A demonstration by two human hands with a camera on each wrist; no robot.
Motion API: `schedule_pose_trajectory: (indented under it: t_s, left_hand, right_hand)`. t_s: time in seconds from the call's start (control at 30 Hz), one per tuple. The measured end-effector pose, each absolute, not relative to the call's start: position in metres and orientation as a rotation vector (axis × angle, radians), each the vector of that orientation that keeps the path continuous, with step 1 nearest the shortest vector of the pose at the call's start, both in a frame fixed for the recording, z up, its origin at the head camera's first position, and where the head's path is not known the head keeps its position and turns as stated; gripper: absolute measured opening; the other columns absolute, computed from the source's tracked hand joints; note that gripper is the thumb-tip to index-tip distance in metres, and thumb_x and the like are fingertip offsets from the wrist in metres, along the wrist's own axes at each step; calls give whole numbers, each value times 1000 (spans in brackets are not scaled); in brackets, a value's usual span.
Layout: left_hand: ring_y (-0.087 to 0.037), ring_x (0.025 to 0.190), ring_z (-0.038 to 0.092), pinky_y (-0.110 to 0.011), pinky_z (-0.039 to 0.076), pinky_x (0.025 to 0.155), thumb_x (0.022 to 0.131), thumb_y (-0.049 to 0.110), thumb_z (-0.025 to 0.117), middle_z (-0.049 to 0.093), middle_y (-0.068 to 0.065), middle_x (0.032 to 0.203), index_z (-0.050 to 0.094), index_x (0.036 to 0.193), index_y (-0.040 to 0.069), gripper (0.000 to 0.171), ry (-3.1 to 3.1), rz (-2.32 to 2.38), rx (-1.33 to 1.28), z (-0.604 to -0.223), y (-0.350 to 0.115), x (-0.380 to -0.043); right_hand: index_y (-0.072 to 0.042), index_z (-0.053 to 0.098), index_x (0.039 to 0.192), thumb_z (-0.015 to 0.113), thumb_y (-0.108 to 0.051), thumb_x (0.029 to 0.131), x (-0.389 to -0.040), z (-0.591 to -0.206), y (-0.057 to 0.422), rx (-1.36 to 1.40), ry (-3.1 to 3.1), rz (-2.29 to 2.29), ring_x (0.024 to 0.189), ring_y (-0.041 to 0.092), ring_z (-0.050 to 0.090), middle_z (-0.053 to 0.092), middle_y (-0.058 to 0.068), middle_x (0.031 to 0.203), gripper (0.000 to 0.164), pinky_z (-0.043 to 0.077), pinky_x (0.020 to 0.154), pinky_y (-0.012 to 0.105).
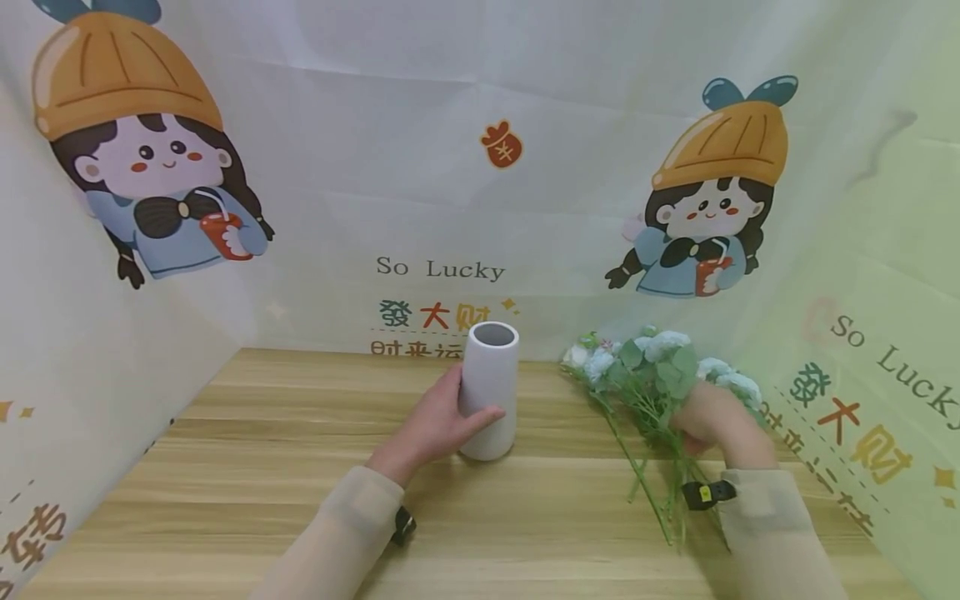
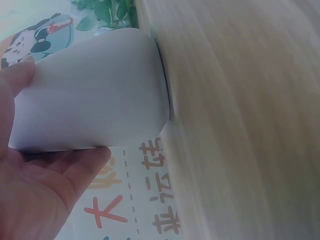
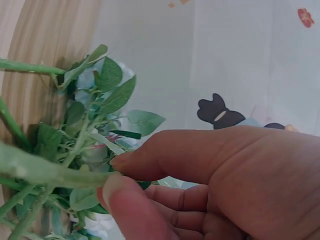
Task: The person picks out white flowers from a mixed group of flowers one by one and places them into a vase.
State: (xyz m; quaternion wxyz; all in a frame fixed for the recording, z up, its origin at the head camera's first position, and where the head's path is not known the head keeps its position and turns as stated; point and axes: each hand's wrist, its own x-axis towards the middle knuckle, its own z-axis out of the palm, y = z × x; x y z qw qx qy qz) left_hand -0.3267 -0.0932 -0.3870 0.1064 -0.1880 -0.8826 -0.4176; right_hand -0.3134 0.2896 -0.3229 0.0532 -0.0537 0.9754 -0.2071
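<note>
A tall white vase (image 1: 487, 396) stands upright on the wooden table, its round mouth facing up. My left hand (image 1: 438, 421) grips it from the left, the thumb across the front. In the left wrist view, the fingers lie along the side of the vase (image 2: 95, 95), and its base meets the tabletop. To the right, a loose bunch of pale blue flowers (image 1: 663, 342) with green leaves lies on the table. My right hand (image 1: 712, 425) is among the stems. Up close in the right wrist view, thumb and forefinger pinch one green flower stem (image 3: 60, 175).
Printed cloth walls surround the wooden table (image 1: 300, 467) at the back and both sides. The back cloth (image 1: 337, 167) rises just behind the vase and the blooms. Several bare stems (image 1: 652, 500) point toward the table's front.
</note>
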Motion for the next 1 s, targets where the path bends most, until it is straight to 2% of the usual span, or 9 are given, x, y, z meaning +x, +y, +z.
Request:
schedule_pose_trajectory:
  t_s: [0.1, 0.37, 0.53, 0.63, 0.87, 1.0]
  left_hand:
    - [-22, 110, 53, -49, 49, 95, 84, 47, 78, 53, -10, 126, 37, 142, 5, 82, -2595, -1232, -561, -387, -93, -327]
    - [-21, 110, 53, -49, 48, 96, 84, 45, 79, 53, -10, 127, 37, 142, 6, 81, -2596, -1234, -553, -388, -92, -328]
    - [-21, 111, 53, -48, 48, 96, 84, 45, 78, 53, -10, 127, 37, 143, 6, 82, -2599, -1229, -548, -388, -92, -328]
    - [-21, 111, 53, -48, 48, 96, 84, 45, 78, 53, -10, 127, 37, 143, 6, 81, -2596, -1220, -553, -388, -92, -328]
    - [-21, 111, 53, -48, 48, 96, 84, 45, 78, 53, -10, 127, 37, 143, 6, 82, -2593, -1223, -556, -389, -92, -328]
    - [-22, 111, 53, -49, 48, 96, 84, 45, 78, 53, -10, 127, 37, 143, 6, 82, -2592, -1227, -557, -389, -92, -328]
  right_hand:
    - [3, 61, 90, 59, -1, 87, -312, -320, 289, -204, 2993, -637, 51, 21, 60, 60, 8, 57, 5, 55, 54, 37]
    - [-4, 59, 73, 59, -9, 87, -307, -312, 285, -169, 3061, -615, 53, 21, 60, 60, 5, 54, 14, 52, 59, 42]
    - [-10, 52, 57, 59, -15, 91, -302, -305, 275, -150, 3078, -555, 52, 21, 57, 59, 3, 52, 35, 48, 55, 37]
    - [-14, 46, 53, 58, -17, 94, -299, -299, 268, -189, 3084, -509, 50, 19, 53, 58, 2, 52, 43, 43, 51, 32]
    - [-13, 42, 57, 60, -13, 94, -296, -294, 248, -259, 3082, -580, 52, 17, 59, 58, 3, 54, 41, 43, 51, 30]
    - [-13, 41, 59, 60, -12, 92, -295, -296, 235, -304, 3093, -569, 49, 15, 58, 57, 2, 52, 38, 44, 52, 30]
